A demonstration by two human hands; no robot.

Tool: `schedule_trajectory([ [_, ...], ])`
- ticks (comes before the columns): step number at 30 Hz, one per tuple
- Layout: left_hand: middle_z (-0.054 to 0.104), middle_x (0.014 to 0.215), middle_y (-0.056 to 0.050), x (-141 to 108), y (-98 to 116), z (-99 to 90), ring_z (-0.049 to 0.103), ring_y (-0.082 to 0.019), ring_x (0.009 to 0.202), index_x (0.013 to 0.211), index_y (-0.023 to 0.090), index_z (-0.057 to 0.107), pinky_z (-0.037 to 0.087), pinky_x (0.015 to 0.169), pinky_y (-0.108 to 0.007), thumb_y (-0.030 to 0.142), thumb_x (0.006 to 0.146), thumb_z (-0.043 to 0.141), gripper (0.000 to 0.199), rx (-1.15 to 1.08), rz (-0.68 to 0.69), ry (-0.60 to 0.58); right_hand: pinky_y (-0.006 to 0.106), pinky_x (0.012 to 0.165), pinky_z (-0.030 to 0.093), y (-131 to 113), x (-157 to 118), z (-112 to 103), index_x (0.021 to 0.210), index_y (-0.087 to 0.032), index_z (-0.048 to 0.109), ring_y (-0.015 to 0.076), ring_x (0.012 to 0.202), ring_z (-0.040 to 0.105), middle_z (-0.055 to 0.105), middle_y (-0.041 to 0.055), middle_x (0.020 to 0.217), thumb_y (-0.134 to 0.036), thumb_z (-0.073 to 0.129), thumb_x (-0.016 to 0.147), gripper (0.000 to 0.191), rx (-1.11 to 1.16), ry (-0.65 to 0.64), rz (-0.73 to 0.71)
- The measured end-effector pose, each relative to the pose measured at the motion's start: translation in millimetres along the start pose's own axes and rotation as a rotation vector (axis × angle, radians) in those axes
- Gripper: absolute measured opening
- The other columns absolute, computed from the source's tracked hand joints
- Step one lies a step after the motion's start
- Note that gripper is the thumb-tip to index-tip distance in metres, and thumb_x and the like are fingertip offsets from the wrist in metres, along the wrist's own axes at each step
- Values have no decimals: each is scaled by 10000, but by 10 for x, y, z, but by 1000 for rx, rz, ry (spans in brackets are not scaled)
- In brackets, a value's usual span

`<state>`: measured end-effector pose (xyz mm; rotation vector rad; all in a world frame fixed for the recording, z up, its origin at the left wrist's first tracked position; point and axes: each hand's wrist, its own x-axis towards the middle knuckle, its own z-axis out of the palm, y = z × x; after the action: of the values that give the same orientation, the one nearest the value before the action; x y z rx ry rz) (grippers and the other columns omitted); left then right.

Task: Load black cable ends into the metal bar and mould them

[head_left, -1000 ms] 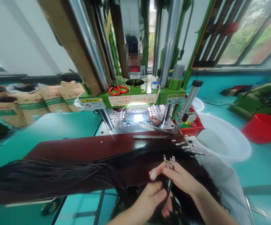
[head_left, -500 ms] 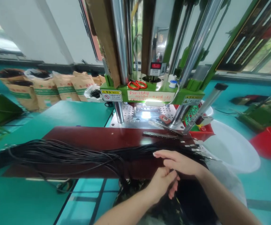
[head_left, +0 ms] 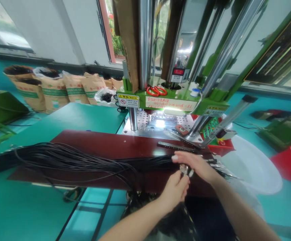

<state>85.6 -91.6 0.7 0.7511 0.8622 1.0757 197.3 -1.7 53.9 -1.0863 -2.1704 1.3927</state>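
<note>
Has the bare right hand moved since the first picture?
Yes: forward; the right hand now appears closer to the silver perforated metal plate.

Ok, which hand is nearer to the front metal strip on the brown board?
Right. The right hand is just on the person's side of the strip; the left hand is farther back from it.

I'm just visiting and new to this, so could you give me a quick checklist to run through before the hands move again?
1. Left hand closed on the shiny pieces: ok.
2. Number of shiny pieces held: cannot tell, the fingers partly hide them.
3. Right hand near the left: ok, just above it; whether it grips anything, cannot tell.
4. Black cables entirely on the brown board: not ok, they run past its left end.
5. Red-handled scissors away from both hands: ok, on the green press.
</note>
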Motion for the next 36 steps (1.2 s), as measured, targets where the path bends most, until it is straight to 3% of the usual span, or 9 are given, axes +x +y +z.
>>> schedule_trajectory([
  [2,371,508,94,-7,21,-77,283,-9,341,748,181,407,190,305,-131,559,722,537,401,-40,39,62,340,926,408,115,209,-200,1261,-170,468,194,1085,536,593,89,1180,-302,267,917,419,-386,181,6],
  [5,370,534,95,-49,51,-209,285,-6,362,757,187,392,197,320,-127,569,709,548,416,-95,70,148,376,921,385,288,505,-486,1098,-154,611,250,1045,554,624,111,1122,-156,399,818,352,-839,151,136],
  [8,347,507,102,-98,58,-327,255,-7,337,751,181,411,189,302,-136,578,716,534,416,-101,65,217,335,844,408,360,649,-632,939,-160,674,258,972,584,666,102,1014,-42,465,689,347,-916,-22,167],
  [13,330,469,111,-129,33,-429,240,-13,302,776,167,447,211,278,-147,563,730,528,407,-84,91,243,249,654,409,248,598,-613,1011,-147,599,216,832,599,647,97,976,-6,525,575,464,-994,-221,218],
  [18,327,452,112,-110,-2,-443,280,-27,300,798,163,459,248,282,-152,554,742,520,401,-72,119,230,239,622,379,179,545,-588,900,-143,584,202,806,578,631,93,920,-65,523,617,300,-1034,-255,250],
  [23,334,445,102,-105,-12,-435,322,-44,341,811,157,475,298,324,-165,501,792,486,345,-40,191,251,297,627,370,80,566,-685,768,-126,603,270,804,568,624,138,861,-174,545,631,155,-1048,-186,272],
  [28,345,429,100,-75,38,-400,298,-34,349,789,154,479,254,351,-164,472,773,533,323,1,197,283,291,667,376,-80,289,-572,765,-149,537,228,789,558,611,108,834,-170,494,700,81,-888,-102,225],
  [32,309,423,112,-36,88,-332,239,-26,343,753,166,465,195,344,-163,467,710,597,332,-50,116,285,219,447,345,-1,-116,-161,780,-185,462,115,473,484,485,-31,550,-188,391,774,71,-616,-62,279],
  [36,357,460,86,24,70,-268,260,-30,376,704,156,503,192,366,-169,405,695,609,270,65,88,208,178,303,135,196,-360,336,958,-204,447,51,294,200,299,-112,457,-364,431,822,210,323,158,311],
])
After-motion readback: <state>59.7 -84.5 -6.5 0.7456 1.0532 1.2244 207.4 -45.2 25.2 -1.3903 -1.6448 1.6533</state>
